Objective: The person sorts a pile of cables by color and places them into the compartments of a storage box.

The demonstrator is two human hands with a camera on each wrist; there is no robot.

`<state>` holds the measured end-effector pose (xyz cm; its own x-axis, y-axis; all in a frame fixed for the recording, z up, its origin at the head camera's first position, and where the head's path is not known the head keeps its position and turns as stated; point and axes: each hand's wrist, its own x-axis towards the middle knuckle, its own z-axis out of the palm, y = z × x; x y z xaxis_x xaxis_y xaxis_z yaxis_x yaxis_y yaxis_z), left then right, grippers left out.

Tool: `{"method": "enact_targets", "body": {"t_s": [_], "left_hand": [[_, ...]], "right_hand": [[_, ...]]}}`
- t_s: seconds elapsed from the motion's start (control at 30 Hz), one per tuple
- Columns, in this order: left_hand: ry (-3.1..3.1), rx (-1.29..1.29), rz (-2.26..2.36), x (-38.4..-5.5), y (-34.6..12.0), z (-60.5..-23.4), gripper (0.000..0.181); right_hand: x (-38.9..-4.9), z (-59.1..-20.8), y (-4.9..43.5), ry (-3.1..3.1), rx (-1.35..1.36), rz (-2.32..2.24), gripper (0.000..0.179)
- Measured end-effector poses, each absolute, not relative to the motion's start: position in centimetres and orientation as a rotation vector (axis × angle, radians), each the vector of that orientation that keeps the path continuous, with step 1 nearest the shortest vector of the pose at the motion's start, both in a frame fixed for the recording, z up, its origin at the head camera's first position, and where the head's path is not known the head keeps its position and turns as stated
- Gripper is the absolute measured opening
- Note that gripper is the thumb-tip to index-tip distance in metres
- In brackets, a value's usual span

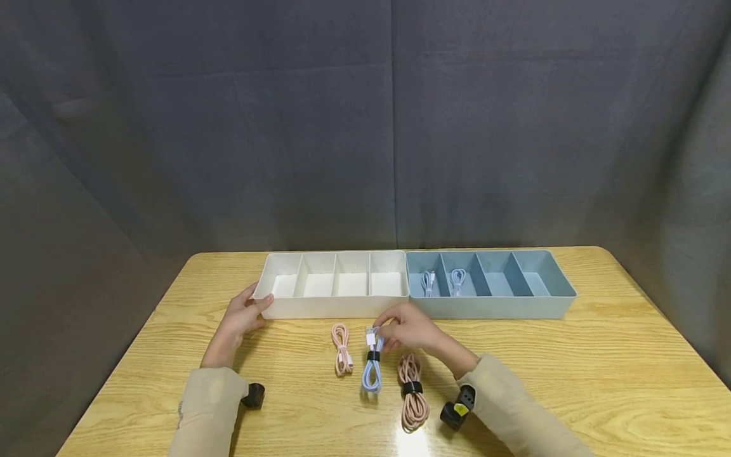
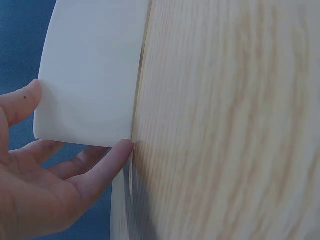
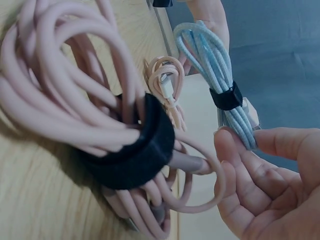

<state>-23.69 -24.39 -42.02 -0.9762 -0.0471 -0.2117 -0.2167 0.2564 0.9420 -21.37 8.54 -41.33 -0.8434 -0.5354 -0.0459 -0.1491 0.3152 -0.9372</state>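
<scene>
Right hand (image 1: pixel 408 330) pinches the blue cable (image 1: pixel 372 368), apparently by its plug end; left hand (image 1: pixel 242 317), fingers straight, touches the white tray (image 1: pixel 334 308).

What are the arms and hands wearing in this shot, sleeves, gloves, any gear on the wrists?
Both arms wear beige long sleeves ending at the wrists. The left hand and right hand are bare, no gloves. Each wrist carries a small black camera unit; the right one shows a yellow mark, the left one is plain.

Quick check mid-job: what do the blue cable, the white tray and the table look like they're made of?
Blue cable: seemingly braided fabric sheath, fine woven texture in the right wrist view, bound by a black strap. White tray: likely matte plastic, smooth with thin moulded dividers. Table: wood or wood-look laminate, visible grain, slightly glossy.
</scene>
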Motion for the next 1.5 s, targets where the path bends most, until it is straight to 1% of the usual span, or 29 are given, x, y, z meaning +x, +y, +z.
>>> {"method": "enact_targets", "body": {"t_s": [0.2,0.43,0.83,1.07,1.5], "left_hand": [[2.369,-0.250,1.821,-23.7,-24.4,-42.0,0.065],[2.365,-0.252,1.823,-23.6,-24.3,-42.1,0.065],[2.371,-0.263,1.815,-23.6,-24.2,-42.0,0.064],[2.375,-0.265,1.813,-23.7,-24.3,-42.1,0.065],[2.369,-0.280,1.816,-23.7,-24.4,-42.0,0.065]], "right_hand": [[-21.3,-40.9,9.0,2.219,-0.621,-1.603,0.020],[-21.1,-40.2,9.7,2.194,-0.612,-1.643,0.023],[-21.6,-39.5,11.1,2.288,-0.632,-1.571,0.021],[-21.4,-38.7,12.0,2.296,-0.640,-1.550,0.024],[-21.3,-38.2,14.0,2.310,-0.665,-1.572,0.025]]}}
